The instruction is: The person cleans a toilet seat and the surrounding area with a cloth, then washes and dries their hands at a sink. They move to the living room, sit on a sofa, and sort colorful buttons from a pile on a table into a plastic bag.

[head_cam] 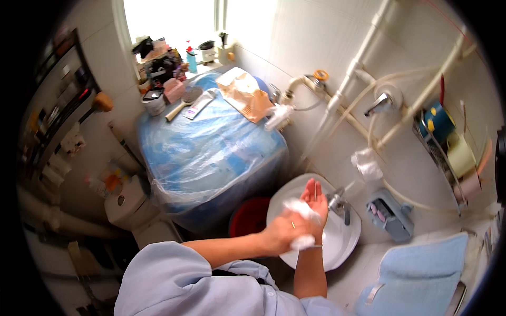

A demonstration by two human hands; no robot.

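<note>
Over the white washbasin (342, 245), my left hand (290, 231) is closed around a crumpled white tissue or thin cloth (303, 209) and presses it against the wrist of the other arm. A ring shows on one left finger. My right hand (316, 199) lies palm up, its fingers stretched towards the wall, with nothing plainly held in it. A thin band circles the right wrist. Just right of the right hand stands the chrome faucet (338, 203). The left hand is slightly blurred.
A plastic-covered washing machine (213, 146) carries a hairbrush (184, 103), a tube (200, 103) and a paper bag (245, 94). Beside the basin is a red bucket (249, 217). Light blue towels (423, 272) hang at lower right; a cup rack (438, 154) is on the wall.
</note>
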